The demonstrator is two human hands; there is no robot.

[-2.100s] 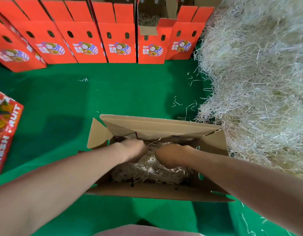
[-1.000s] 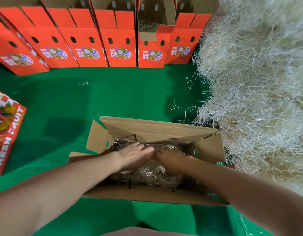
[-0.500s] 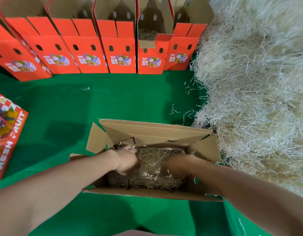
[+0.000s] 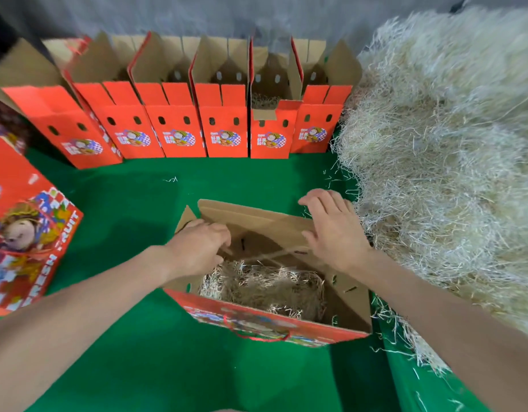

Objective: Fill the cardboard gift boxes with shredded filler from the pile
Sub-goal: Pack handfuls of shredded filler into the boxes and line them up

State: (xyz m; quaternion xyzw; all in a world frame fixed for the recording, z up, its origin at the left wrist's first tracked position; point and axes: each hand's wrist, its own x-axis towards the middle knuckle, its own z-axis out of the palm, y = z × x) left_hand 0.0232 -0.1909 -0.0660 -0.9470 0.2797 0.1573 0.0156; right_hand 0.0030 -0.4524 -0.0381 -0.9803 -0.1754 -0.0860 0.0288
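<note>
We are looking down at an open box [image 4: 257, 318] standing at lower centre of the frame on a green cloth [image 4: 138, 209]. Its right end is sitting just beside the foot of the pile [image 4: 435, 159], which is filling the right side from top to bottom. Open cloth is lying to the left of the box, in front of it towards the bottom edge, and behind it, up to a row [image 4: 224, 129] of red boxes that is standing across the upper frame against a grey wall [image 4: 197, 16]. A flat box [image 4: 28, 233] is lying at the left edge, well apart from ours.

Our left hand [image 4: 197, 248] is gripping the box's left end flap, its fingers curled over the flap's edge. Our right hand [image 4: 331, 230] is resting on the back flap near its right corner, fingers straight and spread, holding nothing.

The filler [image 4: 262, 286] is lying low in the box as a pale, tangled, straw-like nest, well below the rim. The box is showing plain brown card with straight creases inside and glossy red print with a red cord handle on its near wall. The pile is looking fluffy and wiry, with stray strands [image 4: 170, 179] lying scattered on the smooth, felt-like cloth.
</note>
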